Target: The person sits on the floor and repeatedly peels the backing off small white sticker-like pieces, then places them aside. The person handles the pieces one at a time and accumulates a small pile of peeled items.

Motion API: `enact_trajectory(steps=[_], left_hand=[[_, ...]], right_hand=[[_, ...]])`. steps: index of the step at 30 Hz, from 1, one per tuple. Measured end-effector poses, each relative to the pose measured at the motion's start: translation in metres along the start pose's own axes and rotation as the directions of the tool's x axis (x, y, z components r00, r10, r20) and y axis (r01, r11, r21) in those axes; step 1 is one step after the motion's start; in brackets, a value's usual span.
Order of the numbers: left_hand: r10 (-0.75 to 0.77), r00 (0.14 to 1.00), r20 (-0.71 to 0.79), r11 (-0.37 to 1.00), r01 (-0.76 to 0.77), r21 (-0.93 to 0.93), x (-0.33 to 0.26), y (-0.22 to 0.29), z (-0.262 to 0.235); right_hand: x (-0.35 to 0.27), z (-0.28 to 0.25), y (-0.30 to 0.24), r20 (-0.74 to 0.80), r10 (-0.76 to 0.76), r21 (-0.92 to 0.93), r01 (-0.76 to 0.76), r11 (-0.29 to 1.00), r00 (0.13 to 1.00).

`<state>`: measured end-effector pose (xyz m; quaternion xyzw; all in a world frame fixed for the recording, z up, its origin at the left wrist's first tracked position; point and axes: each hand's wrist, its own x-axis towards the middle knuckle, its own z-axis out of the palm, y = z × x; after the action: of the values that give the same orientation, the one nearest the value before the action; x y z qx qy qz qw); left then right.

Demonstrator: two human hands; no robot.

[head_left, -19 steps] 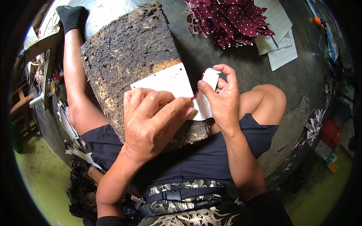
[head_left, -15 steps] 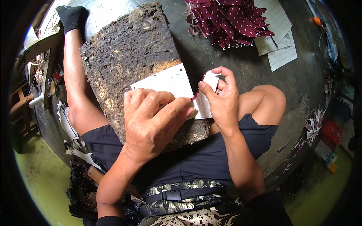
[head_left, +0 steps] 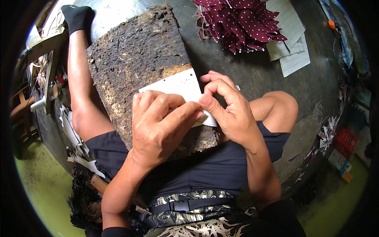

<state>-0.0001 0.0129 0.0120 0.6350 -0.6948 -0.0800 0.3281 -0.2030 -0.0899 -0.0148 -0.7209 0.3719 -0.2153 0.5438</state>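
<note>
A thin white sheet piece (head_left: 179, 86) with small dark holes near its edge lies on a rough, dark, pitted board (head_left: 134, 51) across my lap. My left hand (head_left: 158, 122) is closed at the right part of this piece, thumb and forefinger pinched together. Against those fingertips, my right hand (head_left: 231, 112) pinches thumb to forefinger at the piece's right edge, its other fingers curled loosely above. Both hands cover the spot where they meet. A curved white corner shows below my left fingertips.
A heap of maroon, white-dotted cut pieces (head_left: 241, 25) sits on the dark floor beyond the board, beside lined paper sheets (head_left: 294, 51). Paper scraps (head_left: 327, 132) and a red box (head_left: 346, 142) lie at right. A wooden frame (head_left: 45, 51) stands at left.
My right hand has turned inward and drawn closer to my left fingertips. The white flap with a maroon edge that it held up is now hidden. My left hand barely moved.
</note>
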Motion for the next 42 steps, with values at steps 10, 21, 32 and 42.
enact_trajectory(steps=[10,21,32,42], left_hand=[[-0.019,1.000,-0.001,1.000,0.019,-0.001,0.000,0.001,0.001],[-0.017,1.000,-0.020,0.999,0.017,0.032,0.001,0.003,0.005],[-0.011,0.996,-0.087,0.999,0.014,0.039,0.000,0.003,0.007],[0.031,0.996,-0.085,0.993,-0.021,0.114,-0.003,0.004,0.012]], right_hand=[[-0.006,0.009,0.024,0.028,0.144,0.341,-0.145,0.929,0.989],[-0.011,0.013,0.032,-0.018,0.175,0.297,-0.161,0.941,0.984],[-0.012,0.011,0.030,-0.013,0.176,0.234,-0.168,0.958,0.984],[-0.012,0.014,0.032,-0.035,0.141,0.238,-0.129,0.963,0.989]])
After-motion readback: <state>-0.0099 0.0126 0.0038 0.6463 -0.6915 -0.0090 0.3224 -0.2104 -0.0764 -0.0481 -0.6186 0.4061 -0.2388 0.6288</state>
